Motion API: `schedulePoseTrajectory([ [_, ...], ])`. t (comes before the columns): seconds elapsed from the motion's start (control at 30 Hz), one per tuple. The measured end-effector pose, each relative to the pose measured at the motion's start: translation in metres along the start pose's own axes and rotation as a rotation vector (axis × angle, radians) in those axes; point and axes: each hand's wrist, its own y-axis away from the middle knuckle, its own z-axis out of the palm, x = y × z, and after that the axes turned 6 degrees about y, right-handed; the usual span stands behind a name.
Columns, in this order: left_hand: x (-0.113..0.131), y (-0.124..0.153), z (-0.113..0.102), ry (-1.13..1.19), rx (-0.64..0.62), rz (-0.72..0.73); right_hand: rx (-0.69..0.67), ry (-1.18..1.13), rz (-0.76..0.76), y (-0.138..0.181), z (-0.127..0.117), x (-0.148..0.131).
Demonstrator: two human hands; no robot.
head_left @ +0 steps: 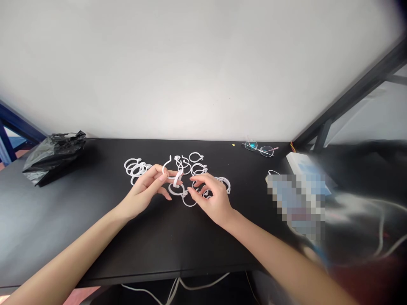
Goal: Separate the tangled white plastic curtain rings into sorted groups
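My left hand (149, 184) pinches an opened white plastic curtain ring (163, 166) between thumb and fingers, above the black table. Another white ring (177, 178) hangs at the held ring's right side; whether the two are linked I cannot tell. Just to the right, my right hand (212, 194) has its thumb and index finger apart, with nothing visible between them. Loose white rings (196, 157) lie behind, under and beside both hands, some overlapping. To the left of my left hand is a further cluster of rings (136, 169), partly covered by that hand.
A crumpled black plastic bag (55, 156) sits at the table's left. Eyeglasses (259, 148) lie at the back right, near a small yellow bit (233, 145). At the right are a white-and-blue box (307, 167) and a blurred-out item (295, 203). White cables (174, 288) hang below the front edge.
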Motion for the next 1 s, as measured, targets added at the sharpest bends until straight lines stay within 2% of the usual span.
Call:
schedulePoseTrajectory([
  [0.33, -0.0008, -0.0013, -0.0024, 0.15, -0.042, -0.076, -0.037, -0.036, 0.043, 0.0004, 0.0, -0.0029],
  [0.57, -0.0025, -0.0001, -0.0005, 0.163, -0.122, -0.127, -0.132, -0.112, 0.012, 0.0015, -0.001, -0.0057],
  [0.83, -0.005, 0.0, 0.0012, 0.134, -0.222, -0.136, -0.069, -0.102, -0.021, -0.0005, 0.0003, -0.0058],
  [1.0, -0.0053, 0.0008, -0.0001, 0.117, -0.273, -0.147, -0.102, -0.111, 0.008, 0.0006, 0.0021, -0.0042],
])
